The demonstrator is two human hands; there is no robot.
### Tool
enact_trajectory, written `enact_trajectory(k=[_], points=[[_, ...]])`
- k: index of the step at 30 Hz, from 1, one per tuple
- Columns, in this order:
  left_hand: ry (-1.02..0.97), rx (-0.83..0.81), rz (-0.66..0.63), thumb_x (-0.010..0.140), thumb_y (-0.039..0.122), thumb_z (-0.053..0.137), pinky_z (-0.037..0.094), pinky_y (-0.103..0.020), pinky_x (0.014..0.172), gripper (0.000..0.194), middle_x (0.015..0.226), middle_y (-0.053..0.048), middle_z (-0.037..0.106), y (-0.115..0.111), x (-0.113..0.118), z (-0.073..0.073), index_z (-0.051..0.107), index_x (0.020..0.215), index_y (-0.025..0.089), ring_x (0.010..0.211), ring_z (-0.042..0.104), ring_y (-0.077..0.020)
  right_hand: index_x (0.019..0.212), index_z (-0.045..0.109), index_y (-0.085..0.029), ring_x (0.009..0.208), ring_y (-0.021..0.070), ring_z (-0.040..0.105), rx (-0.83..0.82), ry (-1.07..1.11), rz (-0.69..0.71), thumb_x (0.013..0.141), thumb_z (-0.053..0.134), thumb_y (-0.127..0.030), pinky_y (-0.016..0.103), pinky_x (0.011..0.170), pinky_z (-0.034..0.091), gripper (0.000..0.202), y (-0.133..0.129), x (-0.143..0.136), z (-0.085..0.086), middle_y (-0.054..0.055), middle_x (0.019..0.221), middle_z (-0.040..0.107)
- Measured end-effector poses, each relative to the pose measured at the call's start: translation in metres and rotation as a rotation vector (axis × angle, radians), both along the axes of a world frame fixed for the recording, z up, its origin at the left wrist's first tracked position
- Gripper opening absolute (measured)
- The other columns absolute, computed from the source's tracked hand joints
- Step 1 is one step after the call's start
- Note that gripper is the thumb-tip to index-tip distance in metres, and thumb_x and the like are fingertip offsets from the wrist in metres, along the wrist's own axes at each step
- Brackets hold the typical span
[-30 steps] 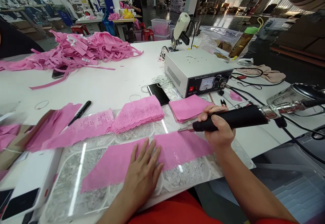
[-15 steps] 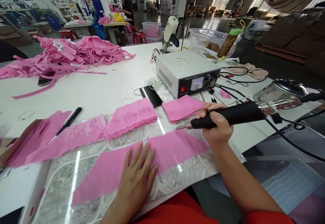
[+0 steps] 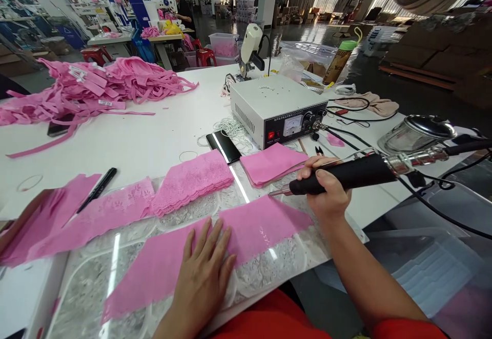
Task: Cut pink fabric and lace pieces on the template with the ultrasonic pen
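My left hand (image 3: 203,272) lies flat, fingers spread, on a pink fabric panel (image 3: 149,272). A second pink panel (image 3: 265,228) extends right from its fingertips; whether the two join under the hand cannot be seen. My right hand (image 3: 330,190) is wrapped round a black-handled ultrasonic hand tool (image 3: 357,177) with a cable at its rear. A thin metal strip runs along the tool by the fingers. Its narrow metal tip (image 3: 279,192) is at the upper corner of the right panel. Behind lie a stack of pink lace pieces (image 3: 194,180) and plain pink pieces (image 3: 271,162).
A grey power box (image 3: 277,108) with a lit red switch stands behind, near a black phone (image 3: 224,146) and tangled cord. Left are a marker (image 3: 97,190), another person's arm (image 3: 26,216) and heaped pink straps (image 3: 103,85). A glass jar (image 3: 415,131) stands right.
The view has shifted slightly, moving most things a little left. The tool tip has come to the right panel's upper corner. My left hand stays flat on the fabric.
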State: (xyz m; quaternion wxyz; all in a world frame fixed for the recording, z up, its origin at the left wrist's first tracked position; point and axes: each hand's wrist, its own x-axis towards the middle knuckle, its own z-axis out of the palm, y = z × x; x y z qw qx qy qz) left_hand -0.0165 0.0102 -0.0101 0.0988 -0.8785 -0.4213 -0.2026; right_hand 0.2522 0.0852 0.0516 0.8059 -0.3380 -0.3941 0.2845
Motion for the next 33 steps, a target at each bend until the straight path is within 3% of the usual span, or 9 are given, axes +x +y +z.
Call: enact_trajectory(k=[10,20,33], points=[[0.009,0.010,-0.023,0.095,0.022,0.048,0.017,-0.046,0.119,0.039,0.142,-0.011,0.052,0.002,-0.002,0.001,0.055,0.133,0.013,0.143,0.031,-0.0297,0.072,0.059,-0.020,0.055,0.0110,0.054,-0.013,0.001,-0.009,0.067,0.060,-0.019,0.029,0.053,0.048,0.005,0.002,0.000,0.004,0.000,0.074,0.057],[0.014,0.006,-0.028,0.095,0.022,0.048,0.018,-0.047,0.119,0.040,0.142,-0.012,0.052,0.002,-0.002,0.001,0.054,0.134,0.013,0.143,0.031,-0.0298,0.070,0.061,-0.018,0.054,0.0111,0.053,-0.026,0.027,-0.071,0.064,0.056,-0.018,0.029,0.051,0.046,0.008,-0.019,0.022,0.000,0.001,0.073,0.058],[0.012,-0.005,-0.024,0.095,0.021,0.047,0.019,-0.047,0.118,0.040,0.143,-0.012,0.052,0.002,-0.001,0.001,0.053,0.135,0.014,0.143,0.030,-0.0294,0.071,0.062,-0.018,0.054,0.0115,0.053,-0.021,0.005,-0.060,0.065,0.056,-0.018,0.029,0.052,0.047,0.009,-0.021,0.023,-0.002,0.001,0.074,0.059]])
